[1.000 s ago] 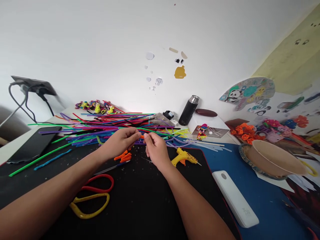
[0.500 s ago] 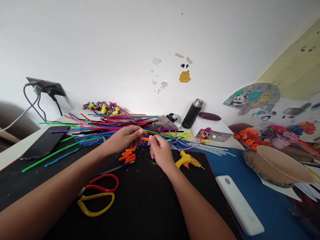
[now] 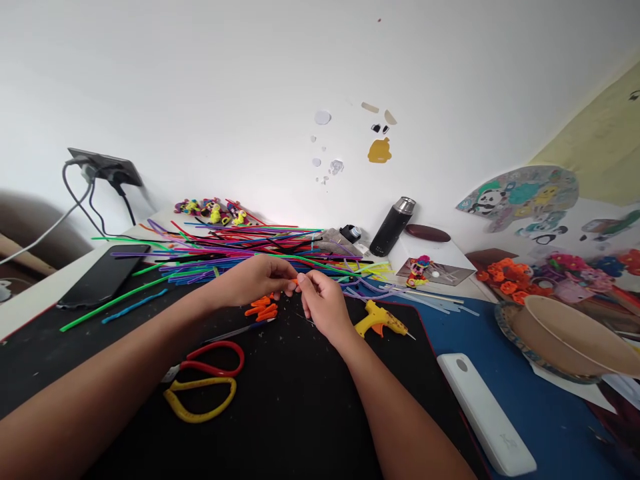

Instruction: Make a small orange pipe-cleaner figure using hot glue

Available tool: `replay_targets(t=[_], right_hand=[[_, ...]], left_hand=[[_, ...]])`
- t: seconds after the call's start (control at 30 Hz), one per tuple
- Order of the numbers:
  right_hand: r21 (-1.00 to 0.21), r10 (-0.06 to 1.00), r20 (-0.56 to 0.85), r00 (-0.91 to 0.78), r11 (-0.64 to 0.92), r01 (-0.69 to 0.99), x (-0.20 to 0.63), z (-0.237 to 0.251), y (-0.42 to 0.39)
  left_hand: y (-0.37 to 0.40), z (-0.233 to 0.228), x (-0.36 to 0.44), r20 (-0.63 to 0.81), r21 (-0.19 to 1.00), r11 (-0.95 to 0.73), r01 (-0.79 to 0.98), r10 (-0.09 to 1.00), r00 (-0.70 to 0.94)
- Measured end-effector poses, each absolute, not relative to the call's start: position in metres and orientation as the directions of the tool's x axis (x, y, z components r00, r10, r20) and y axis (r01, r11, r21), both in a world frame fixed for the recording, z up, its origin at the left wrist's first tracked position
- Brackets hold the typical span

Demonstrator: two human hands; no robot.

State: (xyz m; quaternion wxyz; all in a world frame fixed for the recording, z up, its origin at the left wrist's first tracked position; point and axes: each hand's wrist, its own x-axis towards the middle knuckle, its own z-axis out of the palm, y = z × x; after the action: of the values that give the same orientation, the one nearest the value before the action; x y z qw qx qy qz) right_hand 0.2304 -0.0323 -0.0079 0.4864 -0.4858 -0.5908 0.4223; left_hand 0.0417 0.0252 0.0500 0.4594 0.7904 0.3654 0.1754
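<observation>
Between my two hands is a short orange pipe cleaner, mostly hidden by the fingers. My left hand pinches it from one side. Thumb and forefinger of my right hand grip it from the other, and the fingertips of both hands meet. Just below my left hand, several bent orange pipe cleaner pieces lie on the black mat. A pen rests nearby, as do scissors with one red and one yellow handle loop.
Behind my hands spreads a pile of coloured pipe cleaners. A yellow glue gun lies right of my right hand, with a white oblong device beyond. A black flask stands by the wall; a phone lies left.
My hands have come together, so less of the orange pipe cleaner shows between them. The whole view has shifted slightly, with things appearing further right.
</observation>
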Motion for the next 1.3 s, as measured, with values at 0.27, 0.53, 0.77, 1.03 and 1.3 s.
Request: replay_targets(t=[0.27,0.53,0.77,1.03,1.3], right_hand=[[-0.973,0.984,0.174,-0.026,0.175,0.147,0.232,-0.005,-0.03],[-0.974,0.982,0.19,0.002,0.188,0.13,0.235,-0.003,-0.03],[-0.979,0.983,0.182,0.004,0.181,0.097,0.234,-0.002,-0.03],[-0.985,0.985,0.17,0.032,0.17,-0.007,0.235,-0.004,-0.026],[-0.983,0.987,0.159,0.037,0.162,-0.082,0.235,-0.002,-0.024]], left_hand=[[0.032,0.051,0.032,-0.106,0.573,-0.488,0.658,0.752,0.65],[0.038,0.029,0.035,0.007,0.428,-0.592,0.683,0.758,0.652],[0.047,0.036,0.031,0.068,0.936,-0.238,0.26,0.845,0.53],[0.036,0.042,0.04,-0.029,0.997,0.06,-0.043,0.854,0.52],[0.031,0.038,0.045,0.028,0.991,-0.093,0.096,0.845,0.534]])
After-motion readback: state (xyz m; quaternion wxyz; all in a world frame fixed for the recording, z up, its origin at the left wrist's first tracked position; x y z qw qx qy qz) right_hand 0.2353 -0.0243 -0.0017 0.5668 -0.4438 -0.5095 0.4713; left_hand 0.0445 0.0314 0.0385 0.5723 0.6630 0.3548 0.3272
